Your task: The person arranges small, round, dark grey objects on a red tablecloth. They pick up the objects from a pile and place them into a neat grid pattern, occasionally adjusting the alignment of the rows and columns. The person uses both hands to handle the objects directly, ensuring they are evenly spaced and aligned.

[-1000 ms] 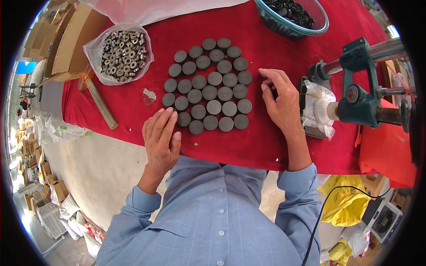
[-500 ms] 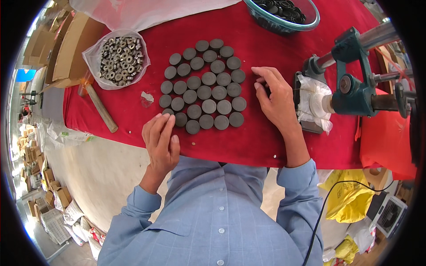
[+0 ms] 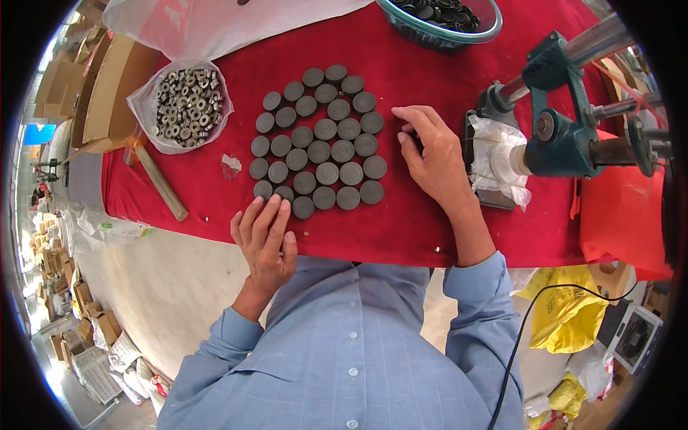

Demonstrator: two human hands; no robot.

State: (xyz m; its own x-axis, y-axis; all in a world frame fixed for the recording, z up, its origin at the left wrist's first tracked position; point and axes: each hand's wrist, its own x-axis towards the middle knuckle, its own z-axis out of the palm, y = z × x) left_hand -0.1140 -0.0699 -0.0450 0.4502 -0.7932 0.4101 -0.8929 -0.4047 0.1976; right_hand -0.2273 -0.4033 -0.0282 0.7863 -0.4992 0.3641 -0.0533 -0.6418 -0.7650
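Observation:
Several dark grey round discs (image 3: 319, 151) lie flat in loose rows on the red cloth in the middle. At their near left corner, my left hand (image 3: 266, 240) has its fingers stretched out and a little apart. Its fingertips are at the edge of a disc (image 3: 284, 193); whether they press on it I cannot tell. Nothing shows in that hand. To the right of the rows, my right hand (image 3: 436, 158) hovers or rests over the cloth, fingers loosely bent, thumb apart from them, holding nothing visible.
A green hand press (image 3: 555, 129) stands on the right, a white wrapped pad at its base. A teal bowl (image 3: 441, 36) of black parts sits at the back. On the left are a bag of metal rings (image 3: 190, 107), a hammer (image 3: 162, 185) and a cardboard box (image 3: 118, 93).
The view has shifted slightly, so the discs appear farther left. Relative to the discs, my left fingertips have slid a little right along the near left corner. My right hand keeps nearly the same pose.

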